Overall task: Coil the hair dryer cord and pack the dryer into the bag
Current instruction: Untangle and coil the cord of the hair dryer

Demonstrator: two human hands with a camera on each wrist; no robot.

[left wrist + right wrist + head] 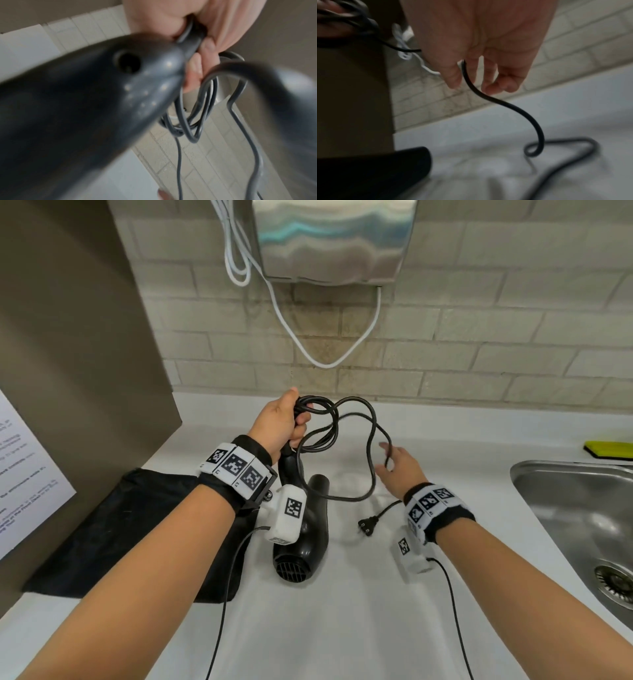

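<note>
Hair dryer [308, 529] is left of the sink [565, 465], its handle end and the gathered cord [371, 419] loops gripped in the left hand [277, 422]. Right hand [399, 470] lightly pinches the slack nearer the sink. A loose hold could let the loops spring apart or the plug [368, 525] snag.

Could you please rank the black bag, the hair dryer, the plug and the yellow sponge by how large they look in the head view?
1. black bag
2. hair dryer
3. yellow sponge, cut off at the frame edge
4. plug
</note>
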